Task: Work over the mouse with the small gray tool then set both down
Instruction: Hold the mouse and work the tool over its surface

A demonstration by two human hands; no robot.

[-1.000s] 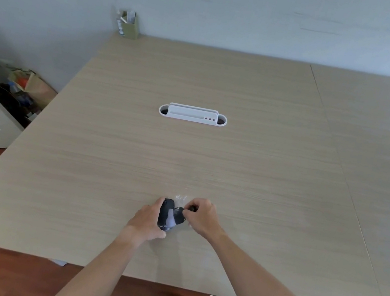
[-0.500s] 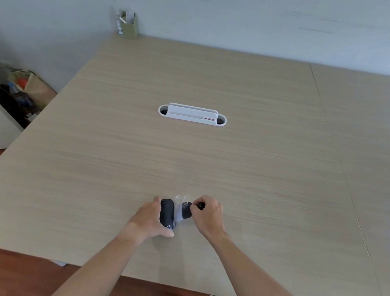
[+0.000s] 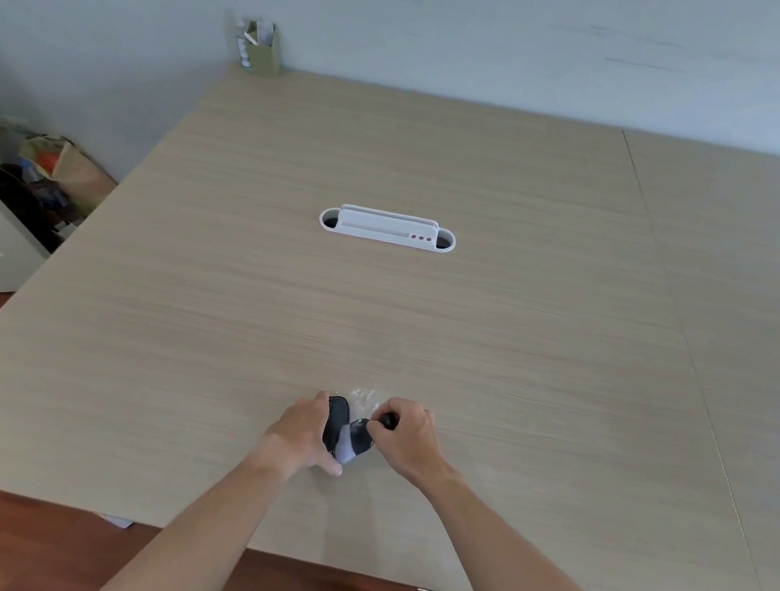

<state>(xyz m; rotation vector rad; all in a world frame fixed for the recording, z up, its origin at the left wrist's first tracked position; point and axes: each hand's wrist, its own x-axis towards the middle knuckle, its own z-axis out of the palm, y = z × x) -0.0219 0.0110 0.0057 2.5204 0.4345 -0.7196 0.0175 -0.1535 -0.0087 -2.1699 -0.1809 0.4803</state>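
Both hands meet at the near middle of the wooden surface [image 3: 450,175], close to its front edge. Left hand [image 3: 301,431] is wrapped around the left side of the black mouse [image 3: 336,418], thumb underneath, holding it tilted up on the surface. Right hand [image 3: 405,436] is pinched shut on the small gray tool [image 3: 355,437]; its dark end sticks out by the fingers, the pale end lies against the mouse's right side. Some clear crinkled plastic [image 3: 365,395] sits just behind the mouse. Further back: white cable grommet [image 3: 386,231] mid-surface, pen holder [image 3: 260,47] at the far left corner against the wall.
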